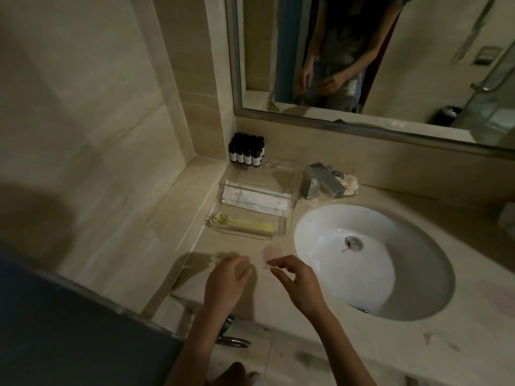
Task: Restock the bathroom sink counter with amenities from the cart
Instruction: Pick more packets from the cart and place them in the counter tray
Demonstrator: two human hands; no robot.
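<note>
A clear acrylic tray (289, 190) sits on the counter left of the sink. It holds white boxed amenities (250, 196) and a packet with a yellow-green print (242, 222). Several small dark bottles (246, 151) stand in the back corner. A faint pinkish translucent packet (269, 252) lies on the counter in front of the tray. My right hand (299, 285) hovers with forefinger and thumb at the packet's near edge; a grip is not clear. My left hand (225, 285) is beside it, fingers loosely curled and holding nothing.
The white round sink basin (412, 277) fills the counter to the right, with a chrome faucet (320, 181) behind it and a soap dish (349, 183) beside that. A mirror (390, 59) hangs above. A dark door edge (69, 330) is at the lower left.
</note>
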